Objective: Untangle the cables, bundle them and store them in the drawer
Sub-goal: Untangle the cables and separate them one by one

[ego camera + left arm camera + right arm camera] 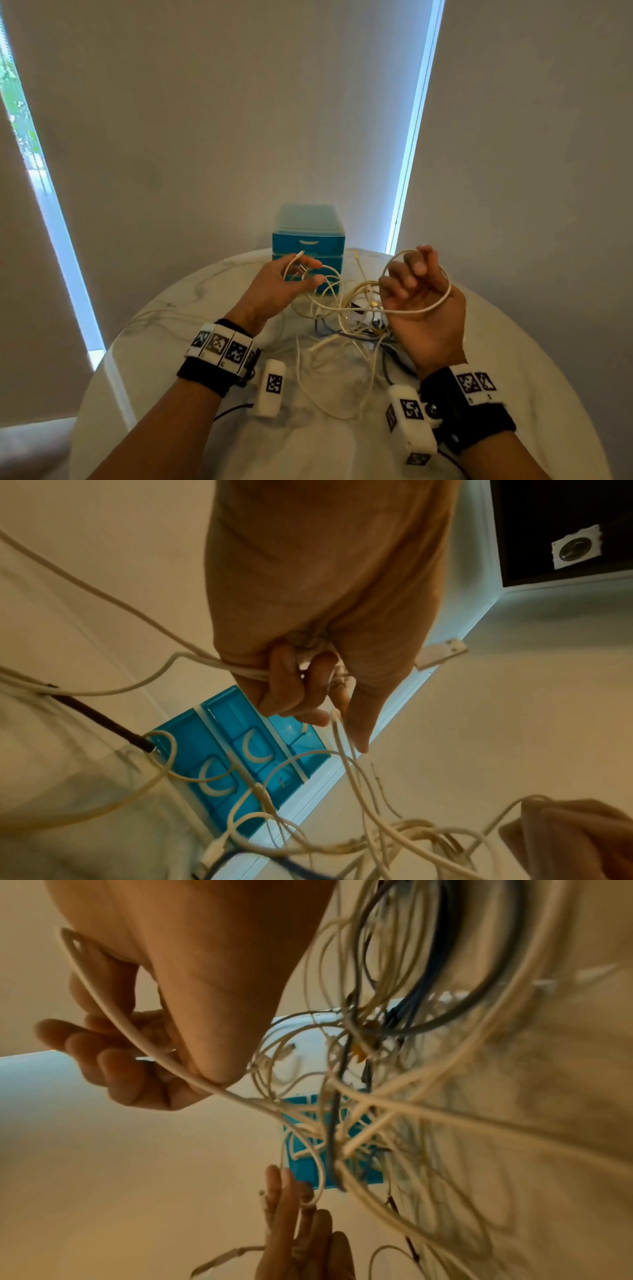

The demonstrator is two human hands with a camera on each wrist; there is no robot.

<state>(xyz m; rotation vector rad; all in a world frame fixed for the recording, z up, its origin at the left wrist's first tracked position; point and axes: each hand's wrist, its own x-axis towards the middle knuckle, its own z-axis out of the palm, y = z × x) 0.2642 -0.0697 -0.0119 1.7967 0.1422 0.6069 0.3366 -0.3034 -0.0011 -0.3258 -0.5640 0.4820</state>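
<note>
A tangle of white, cream and dark blue cables (359,329) lies in the middle of the round marble table (164,349). My left hand (308,272) is raised over it and grips one end of a white cable (329,270); its plug (441,653) sticks out past the fingers (284,680). My right hand (411,274) is held up palm toward me with its fingers curled. A loop of the same kind of white cable (442,301) runs round that hand and across the palm (113,1010). The blue drawer unit (308,236) stands behind the hands, its drawers closed.
The drawer unit sits at the table's far edge, close to grey window blinds (222,120). Loose cable strands (318,387) trail toward me between my wrists. Bare tabletop shows to the left and right of the tangle.
</note>
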